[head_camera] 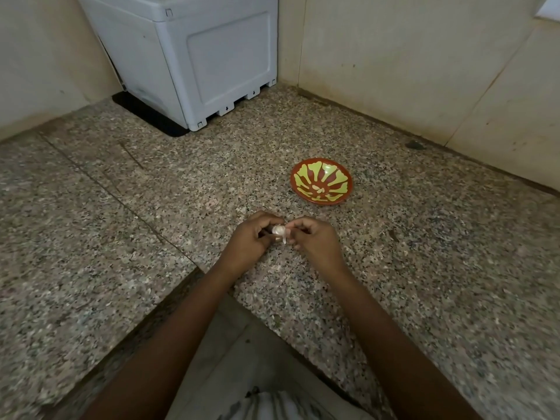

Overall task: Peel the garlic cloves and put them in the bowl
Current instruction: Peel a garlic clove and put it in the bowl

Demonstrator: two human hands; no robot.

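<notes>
Fingers (pixel 268 219) of left hand (pixel 249 241) and right hand (pixel 315 241) pinch a garlic clove (pixel 278 229) near the bowl (pixel 333 172).

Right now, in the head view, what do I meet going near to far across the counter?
The garlic pinched between left hand and right hand → red-and-yellow bowl with a few peeled cloves inside → grey plastic box farthest back.

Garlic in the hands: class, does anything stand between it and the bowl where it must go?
Nothing visible does. Only bare counter lies between the garlic and the bowl, which sits beyond it to the right.
</notes>
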